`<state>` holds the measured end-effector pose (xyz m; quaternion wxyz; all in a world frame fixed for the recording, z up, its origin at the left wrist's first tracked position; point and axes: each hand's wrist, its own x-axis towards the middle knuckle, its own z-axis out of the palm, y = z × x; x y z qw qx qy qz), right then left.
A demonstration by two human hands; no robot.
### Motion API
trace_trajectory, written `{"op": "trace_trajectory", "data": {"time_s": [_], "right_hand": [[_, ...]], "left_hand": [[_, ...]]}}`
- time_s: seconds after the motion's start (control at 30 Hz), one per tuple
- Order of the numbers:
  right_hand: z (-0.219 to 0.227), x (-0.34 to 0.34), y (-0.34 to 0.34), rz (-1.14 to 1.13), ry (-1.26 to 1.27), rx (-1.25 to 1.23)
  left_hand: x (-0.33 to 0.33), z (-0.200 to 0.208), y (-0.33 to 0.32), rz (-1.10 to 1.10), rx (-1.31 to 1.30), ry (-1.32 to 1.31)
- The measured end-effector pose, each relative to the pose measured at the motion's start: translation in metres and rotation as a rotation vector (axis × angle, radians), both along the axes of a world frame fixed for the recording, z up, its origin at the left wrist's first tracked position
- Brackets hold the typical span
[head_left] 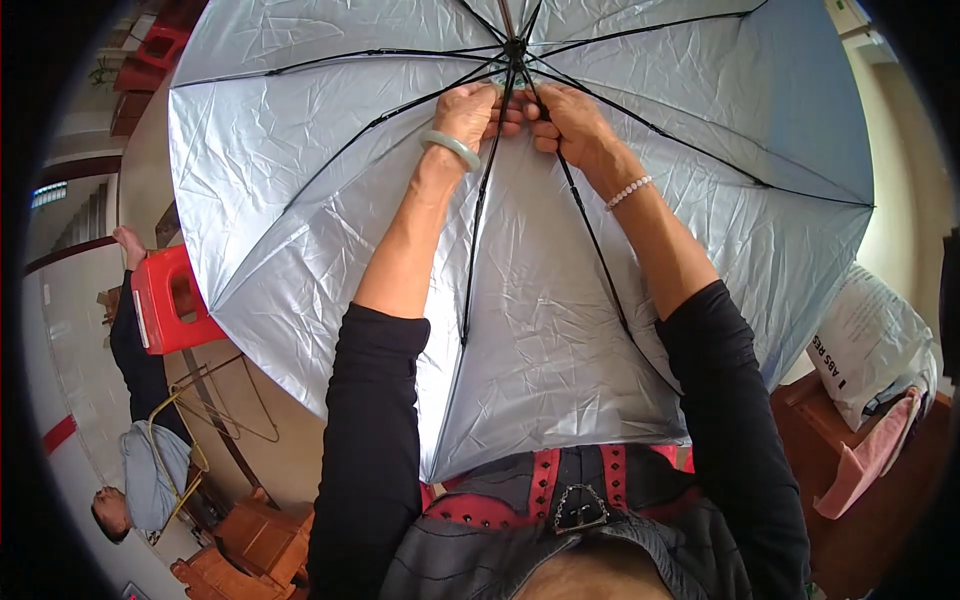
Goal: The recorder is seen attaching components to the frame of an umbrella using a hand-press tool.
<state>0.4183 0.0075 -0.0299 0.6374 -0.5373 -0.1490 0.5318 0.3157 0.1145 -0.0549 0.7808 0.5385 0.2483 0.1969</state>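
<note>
An open umbrella spreads its silvery, creased inner side across the view, with black ribs running out from the dark central hub. Just below that hub, both my hands work close together among the ribs. My left hand, with a pale green bangle at its wrist, has its fingers bent and pinched together by the canopy. My right hand, wearing a white beaded bracelet, is closed at a rib. Whether a small piece sits between the fingertips is hidden.
A red plastic stool and a seated person are at the left, beyond the umbrella. Wooden furniture is at lower left. At right, a white plastic bag and a pink cloth rest on brown wooden furniture.
</note>
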Motion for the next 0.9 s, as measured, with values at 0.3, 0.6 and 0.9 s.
{"op": "trace_trajectory", "data": {"time_s": [0.3,0.6,0.9], "right_hand": [[0.002,0.001,-0.001,0.029,-0.012,-0.016],[0.003,-0.001,-0.003,0.009,-0.105,-0.044],[0.003,-0.007,-0.007,-0.084,-0.189,-0.117]], "left_hand": [[0.002,0.010,-0.010,0.132,-0.058,0.029],[0.007,0.000,-0.013,0.163,0.096,0.095],[0.007,-0.002,-0.016,0.247,-0.030,0.068]]}}
